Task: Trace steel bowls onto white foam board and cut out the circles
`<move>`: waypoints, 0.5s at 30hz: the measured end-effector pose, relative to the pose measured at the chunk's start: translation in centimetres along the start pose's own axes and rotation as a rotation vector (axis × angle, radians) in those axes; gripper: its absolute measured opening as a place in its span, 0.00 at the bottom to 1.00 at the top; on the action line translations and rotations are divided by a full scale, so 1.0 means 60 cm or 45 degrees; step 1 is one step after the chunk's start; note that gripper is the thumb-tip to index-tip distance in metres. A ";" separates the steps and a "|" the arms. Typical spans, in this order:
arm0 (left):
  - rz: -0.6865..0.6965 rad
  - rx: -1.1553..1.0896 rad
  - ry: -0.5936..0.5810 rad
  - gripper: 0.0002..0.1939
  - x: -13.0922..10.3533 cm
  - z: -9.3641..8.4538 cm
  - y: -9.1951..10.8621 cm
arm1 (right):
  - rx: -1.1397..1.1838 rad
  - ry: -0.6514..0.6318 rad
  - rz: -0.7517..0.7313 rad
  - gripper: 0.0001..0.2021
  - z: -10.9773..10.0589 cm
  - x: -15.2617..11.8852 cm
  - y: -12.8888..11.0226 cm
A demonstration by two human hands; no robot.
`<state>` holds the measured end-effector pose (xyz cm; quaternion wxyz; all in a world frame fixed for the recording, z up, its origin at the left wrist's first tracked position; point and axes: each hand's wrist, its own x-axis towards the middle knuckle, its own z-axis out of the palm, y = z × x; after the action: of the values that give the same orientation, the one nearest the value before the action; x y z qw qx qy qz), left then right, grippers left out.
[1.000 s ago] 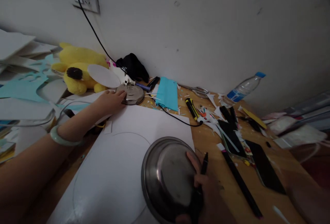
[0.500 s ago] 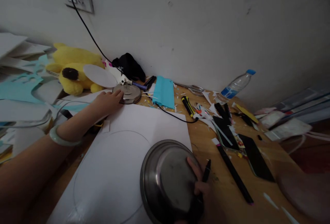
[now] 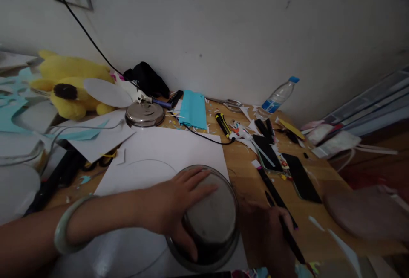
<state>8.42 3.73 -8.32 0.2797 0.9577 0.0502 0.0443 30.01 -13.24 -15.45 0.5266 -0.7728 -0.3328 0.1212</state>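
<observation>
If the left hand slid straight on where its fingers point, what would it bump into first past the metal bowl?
The left hand would probably meet the long black bar beyond the bowl first, though a phone lies close and depth is unclear.

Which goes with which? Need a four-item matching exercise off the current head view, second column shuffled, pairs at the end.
Things
1. Left hand
2. Right hand
3. Bottle
4. Stuffed toy

Place, colour or state
A. Yellow, at the left near the wall
B. Holding a pen
C. Spread over an upturned bowl
D. Topped with a blue cap

Pairs: 1-C, 2-B, 3-D, 4-A
</observation>
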 end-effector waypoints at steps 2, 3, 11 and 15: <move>0.020 -0.007 0.019 0.55 0.000 0.020 0.006 | -0.011 -0.013 0.087 0.22 -0.003 0.004 -0.001; 0.012 0.000 0.003 0.54 -0.002 0.023 0.008 | -0.003 -0.014 0.121 0.23 -0.003 0.004 -0.002; -0.109 0.104 -0.112 0.52 -0.009 -0.011 0.007 | -0.007 -0.067 0.161 0.25 -0.001 0.002 -0.002; -0.117 0.106 -0.168 0.52 -0.004 -0.018 -0.001 | -0.031 -0.081 0.157 0.25 -0.002 0.002 -0.003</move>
<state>8.02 4.35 -7.46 0.2443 0.9660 0.0774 -0.0339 30.10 -13.23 -15.20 0.4978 -0.7940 -0.3025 0.1739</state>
